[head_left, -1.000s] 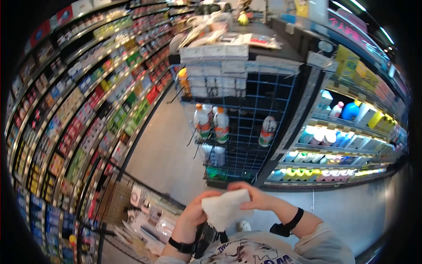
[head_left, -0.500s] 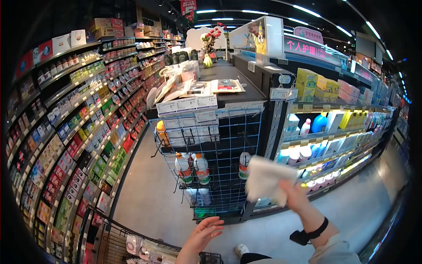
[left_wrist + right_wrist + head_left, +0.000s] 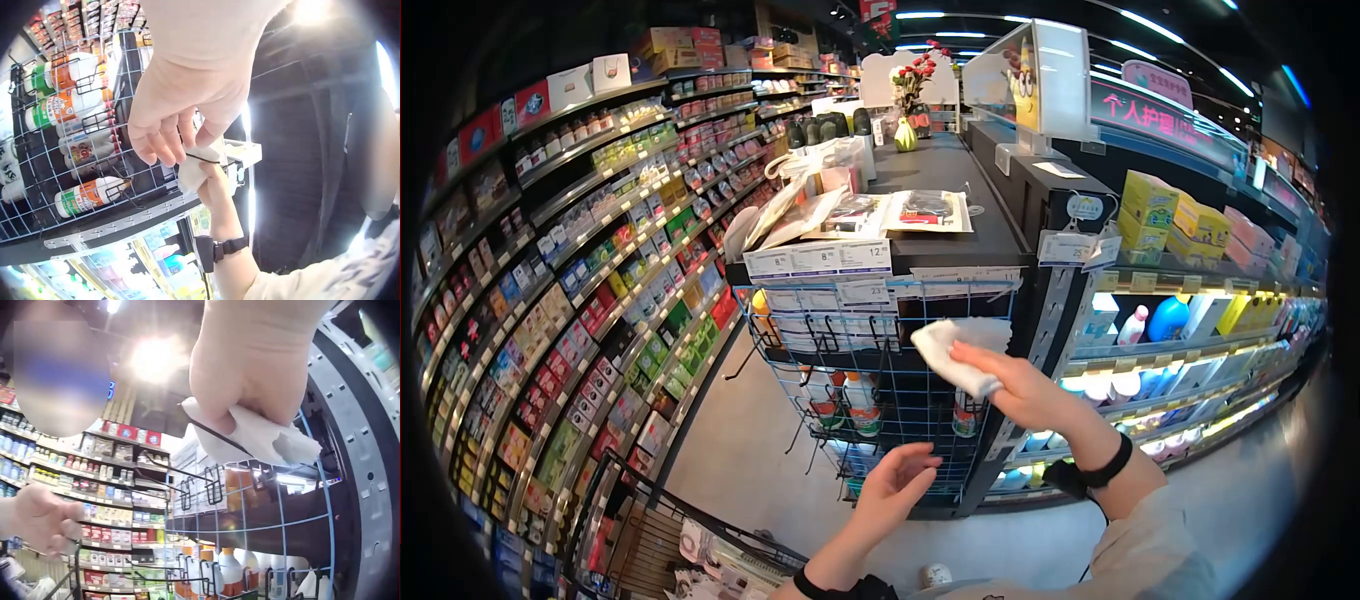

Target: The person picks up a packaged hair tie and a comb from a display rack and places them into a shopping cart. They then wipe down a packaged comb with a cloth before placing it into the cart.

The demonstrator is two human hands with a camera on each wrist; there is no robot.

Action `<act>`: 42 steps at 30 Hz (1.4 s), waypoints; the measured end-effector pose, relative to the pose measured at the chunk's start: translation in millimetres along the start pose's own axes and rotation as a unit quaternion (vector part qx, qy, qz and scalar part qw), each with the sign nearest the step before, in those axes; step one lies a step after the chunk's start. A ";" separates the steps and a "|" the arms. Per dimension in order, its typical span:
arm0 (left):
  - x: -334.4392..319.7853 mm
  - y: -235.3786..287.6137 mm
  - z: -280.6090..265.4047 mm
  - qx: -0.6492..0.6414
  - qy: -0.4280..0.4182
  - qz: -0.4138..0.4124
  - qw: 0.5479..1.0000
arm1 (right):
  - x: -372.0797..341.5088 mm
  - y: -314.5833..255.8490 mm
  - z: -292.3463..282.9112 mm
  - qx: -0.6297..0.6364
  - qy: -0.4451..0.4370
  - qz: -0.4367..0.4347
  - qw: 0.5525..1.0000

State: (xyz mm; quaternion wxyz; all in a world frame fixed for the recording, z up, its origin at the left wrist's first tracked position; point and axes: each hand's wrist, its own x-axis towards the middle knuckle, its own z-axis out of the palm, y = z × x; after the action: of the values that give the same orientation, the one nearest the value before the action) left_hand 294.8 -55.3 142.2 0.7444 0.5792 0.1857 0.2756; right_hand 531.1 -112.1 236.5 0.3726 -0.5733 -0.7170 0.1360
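Note:
My right hand holds a folded white cloth in front of the blue wire grid, near its upper right part. In the right wrist view the thumb presses on the cloth, and a thin dark hook runs along its lower side. My left hand is raised lower and to the left, before the grid, its fingers loosely bent with nothing in them. White bottles with orange and green labels stand behind the wires.
Price tags line the edge of a black counter bearing packaged goods and a flower vase. Lit shelves of bottles stand right, packed shelves left. A black wire cart is at lower left. Several hooks stick out from the grid.
Both hands were together on the cloth; then the left let go. The right carried the cloth up and right, then back left to the grid. The left hand has risen slightly.

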 end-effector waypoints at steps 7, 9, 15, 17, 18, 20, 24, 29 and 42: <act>54.9 4.0 35.3 0.017 0.039 0.133 0.990 | -31.7 -21.7 -31.9 0.147 -0.074 0.021 0.986; 51.7 5.9 26.3 0.029 0.070 0.108 0.991 | -47.4 1.8 -31.3 0.282 -0.019 0.072 0.956; 45.5 25.9 -13.9 0.008 0.204 0.159 0.966 | -4.7 -35.9 -38.2 0.161 0.149 -0.053 0.974; 51.9 34.8 -18.4 0.086 0.234 0.165 0.954 | 33.1 -38.8 -23.9 -0.096 0.099 -0.167 0.976; 54.5 38.5 -19.9 0.160 0.259 0.169 0.937 | 47.8 -40.2 -12.4 -0.139 0.038 -0.155 0.977; 56.9 44.5 -17.9 0.169 0.264 0.195 0.929 | 70.6 -22.8 18.9 -0.191 -0.054 -0.111 0.974; 56.2 51.0 -17.1 0.278 0.285 0.250 0.883 | 102.5 -25.7 33.6 -0.210 -0.213 -0.002 0.954; 53.2 52.2 -32.6 0.453 0.273 0.353 0.772 | 112.4 -24.8 46.0 -0.214 -0.252 0.041 0.943; 50.7 57.7 -44.2 0.520 0.242 0.404 0.712 | 128.3 -28.7 52.5 -0.352 -0.067 -0.223 0.906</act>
State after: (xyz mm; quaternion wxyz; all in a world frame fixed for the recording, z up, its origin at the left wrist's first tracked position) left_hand 296.7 20.2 188.6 0.0723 0.8081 0.2219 0.5408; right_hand 465.8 9.8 266.9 0.1180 -0.4820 -0.8506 -0.1738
